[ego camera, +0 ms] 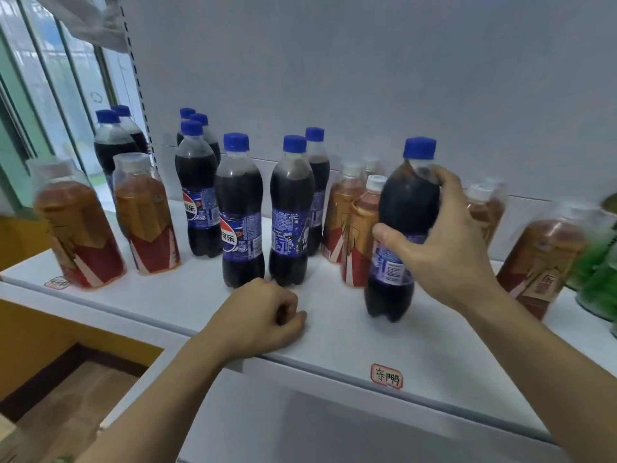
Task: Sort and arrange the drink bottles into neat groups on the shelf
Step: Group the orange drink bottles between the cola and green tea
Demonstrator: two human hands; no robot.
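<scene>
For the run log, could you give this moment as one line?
right hand grips cola | left hand fisted on shelf

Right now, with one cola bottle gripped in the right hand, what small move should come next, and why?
Probably shift the cola bottle held by the right hand leftward beside the two front colas; it stands among tea bottles, apart from its group.

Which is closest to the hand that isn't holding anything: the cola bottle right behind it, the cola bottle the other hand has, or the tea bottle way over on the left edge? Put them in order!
From the left hand:
1. Cola bottle just behind it.
2. Held cola bottle, to its right, gripped by the right hand.
3. Tea bottle, far left near the shelf edge.
</scene>
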